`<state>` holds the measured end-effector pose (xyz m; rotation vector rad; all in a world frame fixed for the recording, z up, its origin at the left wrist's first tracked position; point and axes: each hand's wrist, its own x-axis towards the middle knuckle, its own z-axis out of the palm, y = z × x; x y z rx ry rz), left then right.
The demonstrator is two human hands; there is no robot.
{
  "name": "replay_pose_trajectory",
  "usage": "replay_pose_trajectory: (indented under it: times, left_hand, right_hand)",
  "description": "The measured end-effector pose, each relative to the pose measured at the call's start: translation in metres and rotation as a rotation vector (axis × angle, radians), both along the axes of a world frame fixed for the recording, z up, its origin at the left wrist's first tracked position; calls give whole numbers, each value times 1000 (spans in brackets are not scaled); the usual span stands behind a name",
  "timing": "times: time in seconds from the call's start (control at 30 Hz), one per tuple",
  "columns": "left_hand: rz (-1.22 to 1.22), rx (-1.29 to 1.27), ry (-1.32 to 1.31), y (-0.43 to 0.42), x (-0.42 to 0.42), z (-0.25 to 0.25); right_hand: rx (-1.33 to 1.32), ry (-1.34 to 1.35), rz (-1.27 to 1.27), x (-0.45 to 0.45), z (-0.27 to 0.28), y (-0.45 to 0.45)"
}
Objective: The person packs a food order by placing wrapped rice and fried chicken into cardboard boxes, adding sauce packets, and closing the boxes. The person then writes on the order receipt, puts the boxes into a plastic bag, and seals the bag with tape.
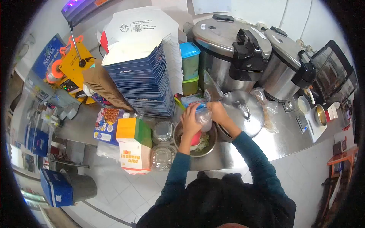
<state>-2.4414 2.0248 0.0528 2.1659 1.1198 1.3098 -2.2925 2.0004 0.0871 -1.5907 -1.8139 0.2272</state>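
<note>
My left hand [191,121] and my right hand [220,114] are closed on a clear plastic package with a blue top edge [205,118]; whether it is a bag or a rigid tub I cannot tell. Directly below sits a metal bowl [207,152] holding pale green and white chopped food [204,141]. A pink cup or scoop [196,138] stands in the bowl under my left wrist, partly hidden by it. Right of the bowl, close to my right forearm, is a steel pot with a domed lid [243,114].
Clear clamshell boxes [163,156] and a yellow-and-green carton [133,133] stand left of the bowl. Behind them rises a tall stack of blue boxes [146,87]. Two large cookers [232,49] line the back, beside stacked tubs with blue and green lids [190,57].
</note>
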Motion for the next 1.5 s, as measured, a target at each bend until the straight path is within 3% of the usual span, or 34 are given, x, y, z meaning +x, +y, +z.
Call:
replay_pose_trajectory:
  times: [0.1, 0.3, 0.47, 0.6, 0.67, 0.73, 0.8, 0.87, 0.93, 1.0, 1.07, 1.13, 1.2, 1.3, 1.37, 1.47, 1.5]
  left_hand:
    - [54, -83, 80, 10, 5, -15]
    - [166, -80, 38, 23, 16, -31]
    - [223, -83, 71, 19, 26, -25]
    - [296, -29, 58, 31, 19, -44]
    - [301, -67, 151, 34, 11, -41]
    - [274, -122, 346, 37, 10, -27]
    - [70, -293, 421, 42, -2, -9]
    - [-160, -281, 398, 52, -25, -15]
    - [-67, -96, 302, 27, -36, 29]
    - [-245, -403, -220, -12, -25, 67]
    - [-762, -868, -404, -77, -3, 113]
    - [-1061, -972, -507, -144, 47, 127]
    - [-994, -864, -561, -208, 108, 113]
    - [-978, -947, -749, -275, 195, 101]
    - [-1100, -1031, -637, -300, 239, 88]
    - [-1112, -1097, -482, -352, 293, 91]
    - [-1119, -1075, -392, -365, 309, 84]
  right_hand:
    - [55, 61, 2, -1, -8, 8]
    - [-230, 101, 91, 3, 10, -13]
    - [-31, 66, 149, -14, 31, -44]
    - [40, 143, 72, -13, 101, -94]
    - [211, 363, -135, 8, 108, -120]
    - [133, 909, -174, 27, 132, -150]
    - [143, 1142, -262, 48, 127, -165]
    - [246, 1272, -444, 49, 134, -175]
    - [242, 1311, -413, 68, 118, -197]
    - [274, 1308, -429, 78, 112, -217]
    - [454, 1388, -619, 80, 114, -227]
    - [640, 1477, -717, 96, 101, -245]
    - [756, 1483, -787, 110, 86, -274]
    - [912, 1484, -950, 130, 68, -325]
    - [1011, 1490, -994, 146, 40, -369]
    - [1134, 1817, -892, 167, 27, -439]
    - [813, 1632, -924, 170, -5, -468]
